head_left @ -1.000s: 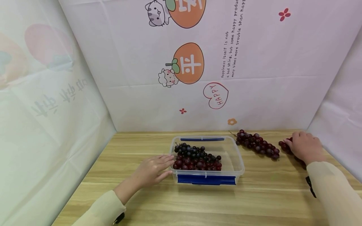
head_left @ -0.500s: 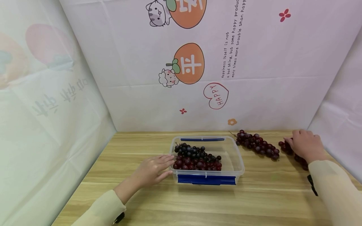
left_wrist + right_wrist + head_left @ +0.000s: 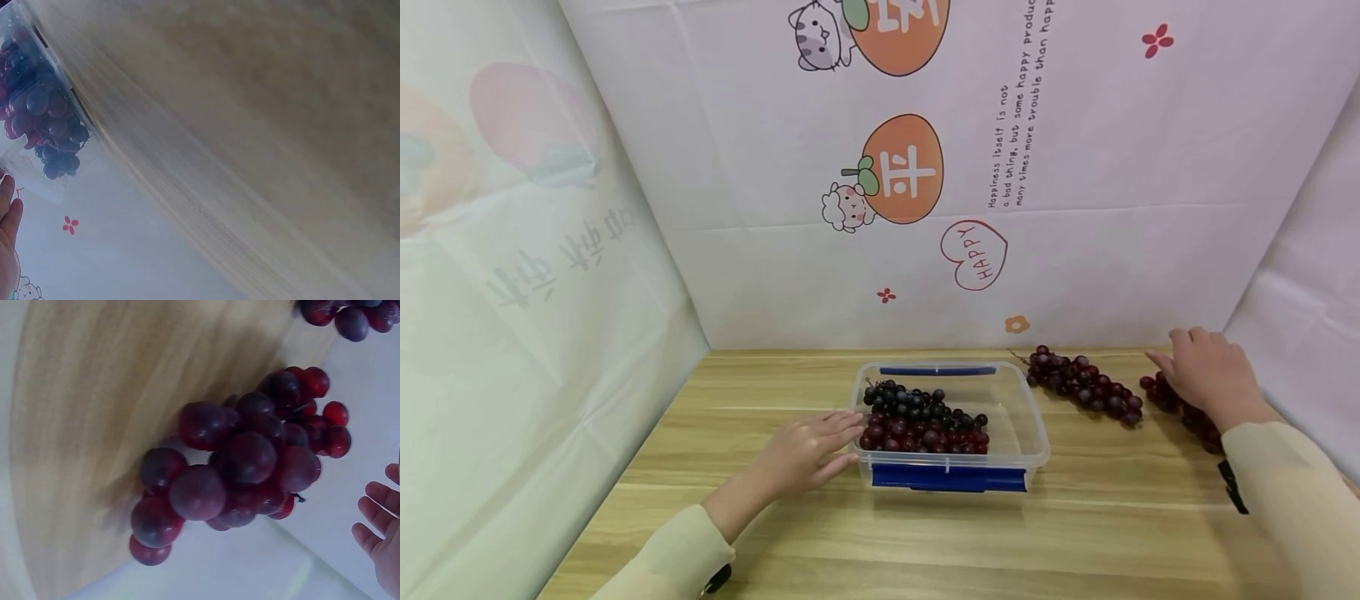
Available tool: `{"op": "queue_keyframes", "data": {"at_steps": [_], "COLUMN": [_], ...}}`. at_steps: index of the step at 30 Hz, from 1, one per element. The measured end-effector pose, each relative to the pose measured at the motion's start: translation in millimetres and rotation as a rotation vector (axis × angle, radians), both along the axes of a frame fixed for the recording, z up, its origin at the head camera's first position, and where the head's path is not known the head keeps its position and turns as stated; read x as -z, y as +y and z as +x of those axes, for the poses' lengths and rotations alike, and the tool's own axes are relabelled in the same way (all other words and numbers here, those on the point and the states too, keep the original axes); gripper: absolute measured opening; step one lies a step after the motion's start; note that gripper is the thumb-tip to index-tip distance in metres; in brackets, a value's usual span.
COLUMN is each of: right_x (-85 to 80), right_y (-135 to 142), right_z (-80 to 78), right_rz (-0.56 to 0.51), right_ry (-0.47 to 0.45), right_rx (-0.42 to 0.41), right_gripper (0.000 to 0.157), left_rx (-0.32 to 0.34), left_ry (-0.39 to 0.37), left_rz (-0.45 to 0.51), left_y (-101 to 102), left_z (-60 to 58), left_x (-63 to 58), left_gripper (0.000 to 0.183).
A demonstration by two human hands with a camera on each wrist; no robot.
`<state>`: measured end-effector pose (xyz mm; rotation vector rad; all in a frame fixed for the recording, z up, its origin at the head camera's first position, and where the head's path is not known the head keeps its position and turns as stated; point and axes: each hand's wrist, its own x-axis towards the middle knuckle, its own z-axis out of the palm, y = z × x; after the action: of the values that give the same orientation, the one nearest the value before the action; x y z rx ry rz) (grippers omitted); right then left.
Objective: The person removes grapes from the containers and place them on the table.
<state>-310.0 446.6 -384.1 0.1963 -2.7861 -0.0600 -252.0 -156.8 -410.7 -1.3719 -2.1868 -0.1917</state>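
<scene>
Lifts right hand (image 3: 1210,375), loosely spread, slightly higher by grape bunch (image 3: 247,456) on surface (image 3: 880,550) at four o'clock; rests straight-fingered left hand (image 3: 801,452) against clear box (image 3: 947,477) at nine o'clock side.

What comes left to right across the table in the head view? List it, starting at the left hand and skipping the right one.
Left hand, box, first loose bunch, second loose bunch.
</scene>
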Motion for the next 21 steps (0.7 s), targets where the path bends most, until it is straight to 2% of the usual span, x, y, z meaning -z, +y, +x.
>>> {"op": "queue_keyframes", "data": {"at_steps": [10,21], "right_x": [-18.4,-37.2], "right_y": [-29.8,-69.2], "right_z": [2.6,4.8], "right_rz": [-0.079,-0.131], "right_ry": [0.025,0.044], "right_rx": [0.009,-0.03], "right_gripper": [0.064,0.075], "left_rx": [0.009,0.011], "left_ry": [0.022,0.029], "left_rz": [0.002,0.005], "left_y": [-0.1,0.3], "left_z": [-1.4,-1.6], "left_x": [1.6,0.9], "left_gripper": [0.04,0.043]}}
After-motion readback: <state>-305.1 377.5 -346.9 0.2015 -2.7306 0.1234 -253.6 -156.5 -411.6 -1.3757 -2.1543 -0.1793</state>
